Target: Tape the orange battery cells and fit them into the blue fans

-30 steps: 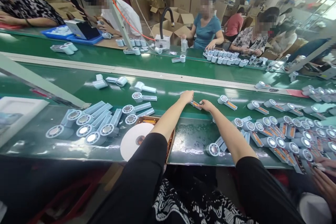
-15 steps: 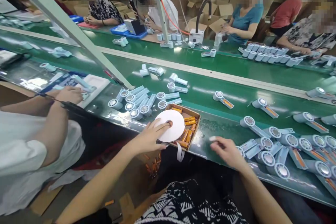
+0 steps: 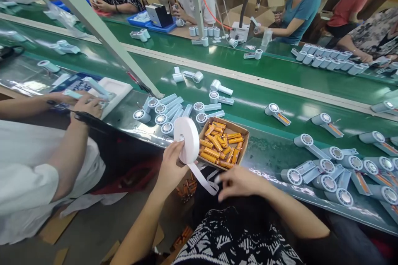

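A roll of white tape (image 3: 190,140) is tipped up on edge in my left hand (image 3: 172,158), which has its fingers at the core hole. From the roll a loose strip (image 3: 202,180) hangs and curls near my lap. My right hand (image 3: 239,183) is beside the curled end, its thumb and index finger bent but apart; a white covering shows on one fingertip. Whether it touches the strip is unclear. Just beyond both hands, a shallow cardboard box (image 3: 245,148) holds many orange-wrapped cylinders (image 3: 217,140) that look like batteries.
Light-blue handheld fan bodies (image 3: 169,107) lie left of the box, and more (image 3: 326,182) cluster at right, some with orange cylinders inside. A green conveyor (image 3: 248,103) runs across. A slanted metal post (image 3: 102,33) stands at left. A co-worker's hands (image 3: 88,105) work beside me; others sit opposite.
My left hand has lifted the tape roll off the box and tilted it upright, uncovering the orange cylinders. My right hand has moved left from the table edge toward the strip.
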A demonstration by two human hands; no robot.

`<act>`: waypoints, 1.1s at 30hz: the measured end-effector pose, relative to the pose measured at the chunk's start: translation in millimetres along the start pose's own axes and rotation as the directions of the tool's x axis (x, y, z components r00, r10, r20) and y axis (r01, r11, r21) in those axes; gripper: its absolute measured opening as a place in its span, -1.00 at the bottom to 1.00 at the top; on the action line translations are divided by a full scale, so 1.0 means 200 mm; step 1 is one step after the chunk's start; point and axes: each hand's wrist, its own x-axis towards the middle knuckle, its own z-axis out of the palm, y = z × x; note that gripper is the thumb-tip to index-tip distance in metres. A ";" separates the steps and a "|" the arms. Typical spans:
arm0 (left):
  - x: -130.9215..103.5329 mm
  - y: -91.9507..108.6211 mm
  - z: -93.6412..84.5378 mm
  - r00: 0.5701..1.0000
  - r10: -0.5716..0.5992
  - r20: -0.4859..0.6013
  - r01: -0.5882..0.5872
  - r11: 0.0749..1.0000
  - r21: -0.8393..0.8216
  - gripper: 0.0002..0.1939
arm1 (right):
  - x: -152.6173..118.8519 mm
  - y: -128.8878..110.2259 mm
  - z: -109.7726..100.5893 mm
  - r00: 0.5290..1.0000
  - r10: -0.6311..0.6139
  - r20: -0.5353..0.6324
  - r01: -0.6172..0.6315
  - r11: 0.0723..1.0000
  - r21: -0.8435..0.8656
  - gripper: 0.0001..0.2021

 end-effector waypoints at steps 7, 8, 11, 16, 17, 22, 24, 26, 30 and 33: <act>-0.05 0.02 0.07 0.995 0.035 -0.097 -0.033 0.999 0.023 -0.28 | 0.29 0.18 -0.32 0.958 0.189 -0.216 -0.263 0.881 -0.394 -0.70; -0.05 0.03 0.07 0.995 0.041 -0.094 -0.039 0.999 0.022 -0.29 | 0.33 0.19 -0.33 0.956 0.237 -0.174 -0.288 0.869 -0.402 -0.68; -0.05 0.05 0.09 0.994 0.060 -0.088 -0.059 0.998 0.018 -0.29 | 0.40 0.21 -0.33 0.936 0.324 -0.135 -0.351 0.854 -0.385 -0.61; -0.03 0.09 0.13 0.989 0.138 -0.051 -0.138 0.990 0.018 -0.30 | 0.44 0.19 -0.31 0.910 0.378 -0.169 -0.414 0.839 -0.354 -0.71; -0.02 0.10 0.14 0.986 0.161 -0.050 -0.160 0.987 0.030 -0.30 | 0.44 0.19 -0.31 0.902 0.387 -0.192 -0.431 0.835 -0.342 -0.74; 0.00 0.16 0.11 0.963 0.265 -0.053 -0.256 0.958 0.131 -0.28 | 0.24 0.16 -0.34 0.852 0.385 -0.355 -0.443 0.891 -0.097 -0.73; 0.00 0.19 0.11 0.952 0.303 -0.046 -0.289 0.938 0.189 -0.27 | 0.11 0.14 -0.35 0.797 0.340 -0.499 -0.261 0.939 0.224 -0.65; 0.01 0.24 0.11 0.943 0.331 -0.040 -0.313 0.920 0.236 -0.28 | 0.00 0.11 -0.33 0.690 0.304 -0.658 -0.009 0.912 0.411 -0.59; 0.03 0.32 0.11 0.916 0.402 0.001 -0.385 0.878 0.284 -0.34 | -0.08 0.02 -0.25 0.569 0.193 -0.799 0.088 0.952 0.292 -0.68; 0.06 0.34 0.10 0.881 0.469 0.062 -0.462 0.828 0.317 -0.33 | -0.08 0.02 -0.21 0.600 0.272 -0.752 0.089 0.912 0.401 -0.64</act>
